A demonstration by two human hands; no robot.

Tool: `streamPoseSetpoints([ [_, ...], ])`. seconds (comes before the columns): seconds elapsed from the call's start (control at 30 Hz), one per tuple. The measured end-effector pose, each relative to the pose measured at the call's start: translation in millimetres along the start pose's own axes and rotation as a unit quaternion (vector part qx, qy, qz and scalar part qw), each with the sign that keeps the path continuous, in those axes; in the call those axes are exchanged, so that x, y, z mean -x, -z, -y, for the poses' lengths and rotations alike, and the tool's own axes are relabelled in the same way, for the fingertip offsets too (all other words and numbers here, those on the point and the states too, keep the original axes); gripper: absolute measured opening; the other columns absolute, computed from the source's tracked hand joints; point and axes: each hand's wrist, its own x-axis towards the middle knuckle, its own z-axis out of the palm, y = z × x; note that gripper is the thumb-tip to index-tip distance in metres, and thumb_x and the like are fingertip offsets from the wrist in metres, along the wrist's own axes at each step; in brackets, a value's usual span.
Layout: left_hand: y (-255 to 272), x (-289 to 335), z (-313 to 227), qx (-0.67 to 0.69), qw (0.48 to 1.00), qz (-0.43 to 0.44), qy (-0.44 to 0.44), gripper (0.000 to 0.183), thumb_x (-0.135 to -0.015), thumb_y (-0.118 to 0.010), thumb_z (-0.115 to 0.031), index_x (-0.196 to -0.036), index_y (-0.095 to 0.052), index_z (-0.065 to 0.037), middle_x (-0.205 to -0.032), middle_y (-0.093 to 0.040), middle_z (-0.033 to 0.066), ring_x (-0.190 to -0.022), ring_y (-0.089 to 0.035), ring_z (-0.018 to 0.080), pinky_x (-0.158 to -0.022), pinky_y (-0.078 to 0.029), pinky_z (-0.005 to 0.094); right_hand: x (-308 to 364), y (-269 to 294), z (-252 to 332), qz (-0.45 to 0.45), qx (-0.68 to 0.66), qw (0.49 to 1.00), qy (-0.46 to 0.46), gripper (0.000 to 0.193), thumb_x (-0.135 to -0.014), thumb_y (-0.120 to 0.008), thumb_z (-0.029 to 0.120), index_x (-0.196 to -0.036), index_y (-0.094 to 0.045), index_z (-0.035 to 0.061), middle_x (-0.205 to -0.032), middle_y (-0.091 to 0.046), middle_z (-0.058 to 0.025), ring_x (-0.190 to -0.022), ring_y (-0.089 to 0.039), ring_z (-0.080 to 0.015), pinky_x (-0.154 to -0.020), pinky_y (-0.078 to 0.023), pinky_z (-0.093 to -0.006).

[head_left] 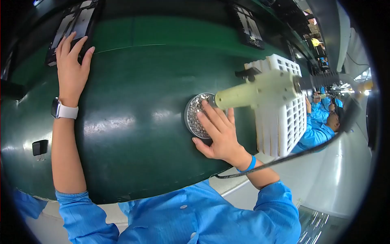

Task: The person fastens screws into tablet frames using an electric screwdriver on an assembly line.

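My left hand reaches to the far left, fingers spread, with its fingertips over the near part of a black rectangular frame with grey panels. I cannot tell how firmly they touch it. My right hand lies with fingers stretched over a round dish full of small shiny metal pieces that look like screws. Its fingertips are among or just above the pieces. A pale yellow-green power screwdriver is beyond that hand, its narrow end pointing left over the dish's rim.
A stack of white grid trays stands at the right, behind the screwdriver. Its black cable curves past my right wrist. Another black frame sits at the back. A small black block lies left on the green tabletop. Co-workers in blue are at right.
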Motion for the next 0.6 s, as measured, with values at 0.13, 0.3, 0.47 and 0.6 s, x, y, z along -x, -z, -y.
streamPoseSetpoints([
  [0.13, -1.1, -1.5, 5.8, -0.009, 1.0, 0.003, -0.01, 0.036, -0.092, -0.068, -0.026, -0.123, -0.067, -0.007, -0.139, -0.055, 0.0152, -0.133, -0.042, 0.0379, -0.111, -0.036, 0.0463, -2.8, -8.1, 0.0, 0.02, -0.03, 0.995, 0.095, 0.059, -0.077, -0.073, 0.032, -0.13, -0.058, 0.0111, -0.142, -0.054, -0.0181, -0.125, -0.055, -0.0371, -0.106, -0.029, -0.0544],
  [0.3, -8.7, 0.1, -1.1, -0.011, 1.0, 0.005, -0.006, 0.037, -0.091, -0.069, -0.026, -0.123, -0.067, -0.007, -0.138, -0.055, 0.0154, -0.132, -0.043, 0.038, -0.11, -0.036, 0.0463, 19.0, -0.7, -30.6, 0.009, -0.071, 0.989, 0.133, 0.058, -0.074, -0.077, 0.029, -0.127, -0.06, 0.0089, -0.139, -0.056, -0.0164, -0.118, -0.059, -0.0353, -0.103, -0.033, -0.0553],
  [0.47, -8.8, -9.7, -14.4, -0.004, 1.0, 0.014, -0.006, 0.038, -0.091, -0.069, -0.024, -0.124, -0.065, -0.006, -0.137, -0.055, 0.016, -0.131, -0.044, 0.0389, -0.11, -0.036, 0.0466, 9.6, 4.5, -27.8, 0.004, -0.15, 0.981, 0.125, 0.053, -0.074, -0.076, 0.019, -0.122, -0.062, 0.0044, -0.131, -0.063, -0.0172, -0.127, -0.056, -0.0383, -0.112, -0.028, -0.0563],
  [0.6, -4.1, -5.2, -16.8, -0.004, 1.0, 0.009, -0.006, 0.039, -0.089, -0.069, -0.022, -0.123, -0.065, -0.004, -0.137, -0.054, 0.0169, -0.131, -0.043, 0.04, -0.11, -0.036, 0.0465, 17.4, -1.1, -42.6, -0.018, -0.179, 0.973, 0.142, 0.056, -0.071, -0.08, 0.019, -0.122, -0.062, 0.0028, -0.135, -0.059, -0.0195, -0.133, -0.05, -0.0412, -0.114, -0.025, -0.0575],
])
